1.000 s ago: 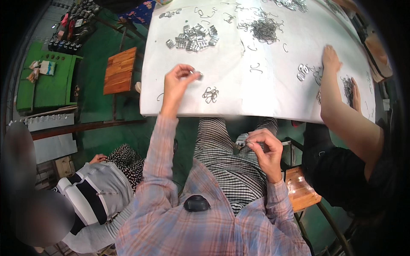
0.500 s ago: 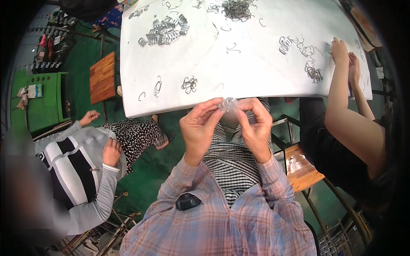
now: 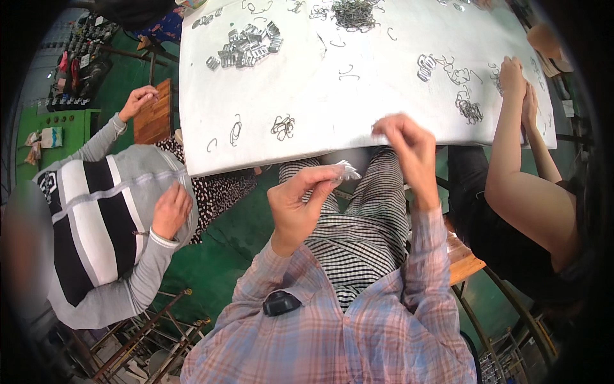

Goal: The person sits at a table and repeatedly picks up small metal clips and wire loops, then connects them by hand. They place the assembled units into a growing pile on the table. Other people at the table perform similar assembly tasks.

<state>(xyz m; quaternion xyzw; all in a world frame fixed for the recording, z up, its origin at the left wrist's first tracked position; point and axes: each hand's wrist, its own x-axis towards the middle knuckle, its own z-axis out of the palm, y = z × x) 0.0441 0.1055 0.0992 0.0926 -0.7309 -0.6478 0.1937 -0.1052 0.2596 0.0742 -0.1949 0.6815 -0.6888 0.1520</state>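
Just in front of the table's near edge, my left hand (image 3: 298, 203) pinches a small shiny silvery piece (image 3: 347, 170) between thumb and fingertips. Its exact kind is too small to tell. My right hand (image 3: 412, 150) is apart from it, up and to the right over the table edge. Motion smears the right fingertips, so whether they hold anything cannot be seen. Nearest on the white table (image 3: 371, 105) lie a small heap of bent wire hooks (image 3: 283, 128) and a wire loop (image 3: 236, 130).
Further back are a pile of slotted silver metal pieces (image 3: 246, 48) and a dark heap of wire hooks (image 3: 354, 14). At right, a person's hands (image 3: 513, 80) work near more wire hooks (image 3: 470, 109). Close on my left is another person in a grey striped top (image 3: 105, 221).
My right hand has let go of the shiny piece and moved up and right. My left hand keeps it, slightly lower. The person at left has raised a hand and shifted toward the table.
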